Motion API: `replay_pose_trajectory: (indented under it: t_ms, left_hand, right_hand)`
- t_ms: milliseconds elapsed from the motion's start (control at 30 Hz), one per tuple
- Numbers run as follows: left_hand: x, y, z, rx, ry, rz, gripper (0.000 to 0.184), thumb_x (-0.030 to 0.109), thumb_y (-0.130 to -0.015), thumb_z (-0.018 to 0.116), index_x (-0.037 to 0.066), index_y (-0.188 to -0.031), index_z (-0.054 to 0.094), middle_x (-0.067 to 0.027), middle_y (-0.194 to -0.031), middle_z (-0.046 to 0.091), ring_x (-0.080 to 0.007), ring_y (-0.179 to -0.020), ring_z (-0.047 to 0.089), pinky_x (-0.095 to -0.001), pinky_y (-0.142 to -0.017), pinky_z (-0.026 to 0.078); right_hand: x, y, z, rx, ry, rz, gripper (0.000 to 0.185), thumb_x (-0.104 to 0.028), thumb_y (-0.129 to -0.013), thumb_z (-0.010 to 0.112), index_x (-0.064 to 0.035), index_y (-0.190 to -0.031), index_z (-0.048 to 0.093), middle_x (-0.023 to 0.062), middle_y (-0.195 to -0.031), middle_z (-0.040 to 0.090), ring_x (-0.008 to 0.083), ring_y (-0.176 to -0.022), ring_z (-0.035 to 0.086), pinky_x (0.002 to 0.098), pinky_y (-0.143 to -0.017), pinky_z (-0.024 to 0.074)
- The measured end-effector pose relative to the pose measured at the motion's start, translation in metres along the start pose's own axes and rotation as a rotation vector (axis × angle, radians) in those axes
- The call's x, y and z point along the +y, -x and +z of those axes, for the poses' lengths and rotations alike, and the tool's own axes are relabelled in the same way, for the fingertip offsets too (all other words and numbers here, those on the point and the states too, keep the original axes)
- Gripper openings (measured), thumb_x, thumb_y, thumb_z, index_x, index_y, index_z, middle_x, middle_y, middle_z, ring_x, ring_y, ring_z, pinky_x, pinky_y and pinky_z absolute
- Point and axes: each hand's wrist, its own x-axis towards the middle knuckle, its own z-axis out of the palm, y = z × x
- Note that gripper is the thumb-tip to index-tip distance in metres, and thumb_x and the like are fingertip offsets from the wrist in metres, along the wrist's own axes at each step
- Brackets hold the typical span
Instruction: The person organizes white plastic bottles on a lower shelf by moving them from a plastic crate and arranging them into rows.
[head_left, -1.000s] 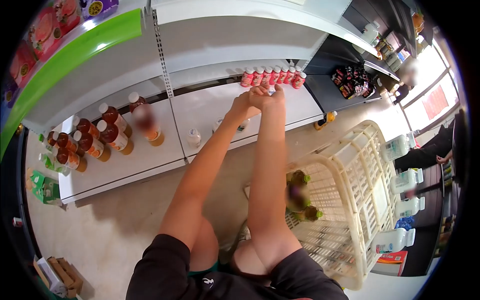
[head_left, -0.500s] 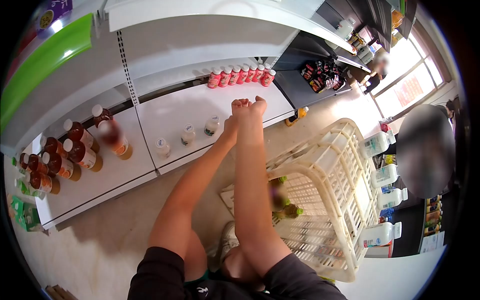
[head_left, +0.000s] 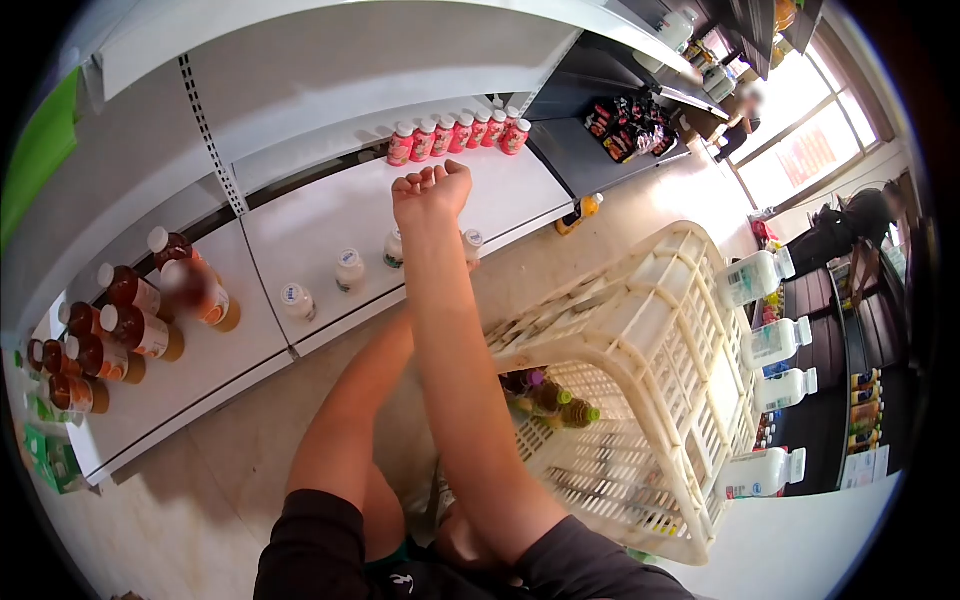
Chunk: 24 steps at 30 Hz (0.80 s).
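My right hand (head_left: 433, 194) is over the white shelf, just in front of a row of pink bottles (head_left: 440, 138). Its fingers are loosely curled, the thumb stands apart, and nothing shows in it. The right forearm crosses in front of my left hand (head_left: 474, 266), leaving only some fingertips in sight. Those fingers are at a small clear bottle with a white cap (head_left: 472, 243) by the shelf's front edge. Farther left on the shelf stand similar white-capped bottles (head_left: 350, 270), one of them partly behind the right forearm.
A cream plastic basket (head_left: 655, 370) with several dark bottles (head_left: 552, 398) stands to the right. Large brown-red juice bottles (head_left: 140, 330) fill the left shelf section. White bottles (head_left: 775, 343) line the right side. An orange drink bottle (head_left: 580, 214) stands beyond the shelf end. People are farther back.
My right hand has moved left and up, towards the pink bottles. The two hands, close together before, are now apart. A white-capped bottle now shows at my left fingers, right of the others.
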Motion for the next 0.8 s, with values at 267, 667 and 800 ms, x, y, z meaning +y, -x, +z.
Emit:
replay_pose_trajectory:
  t_ms: [267, 667, 800]
  left_hand:
    - [-0.001, -0.008, 0.016, 0.04, -0.107, -0.071, 0.068, 0.04, -0.084, 0.07, -0.002, -0.13, 0.042, -0.0261, -0.126, 0.052, -0.0417, -0.109, 0.054, -0.0511, -0.097, 0.04]
    - [0.005, -0.018, 0.025, 0.068, -0.17, -0.126, 0.081, 0.035, -0.083, 0.071, -0.007, -0.138, 0.028, -0.0304, -0.136, 0.041, -0.043, -0.123, 0.044, -0.0489, -0.105, 0.036]
    - [-0.001, -0.018, 0.031, 0.077, -0.187, -0.142, 0.086, 0.033, -0.082, 0.071, -0.008, -0.141, 0.024, -0.0319, -0.139, 0.037, -0.0434, -0.127, 0.04, -0.0482, -0.107, 0.034]
  right_hand:
    - [-0.009, 0.003, 0.001, -0.036, 0.002, -0.01, 0.03, -0.029, -0.086, 0.052, -0.0103, -0.11, 0.047, 0.0011, -0.092, 0.045, 0.014, -0.067, 0.041, 0.0285, -0.053, 0.0354]
    - [-0.016, 0.021, 0.007, -0.083, 0.055, -0.018, 0.026, -0.032, -0.089, 0.053, -0.0135, -0.107, 0.051, -0.0009, -0.088, 0.05, 0.0119, -0.067, 0.044, 0.028, -0.057, 0.0381]
    - [-0.008, 0.03, 0.01, -0.15, 0.079, -0.012, 0.021, -0.032, -0.089, 0.053, -0.0151, -0.101, 0.05, -0.0011, -0.088, 0.049, 0.0119, -0.067, 0.043, 0.0283, -0.058, 0.038]
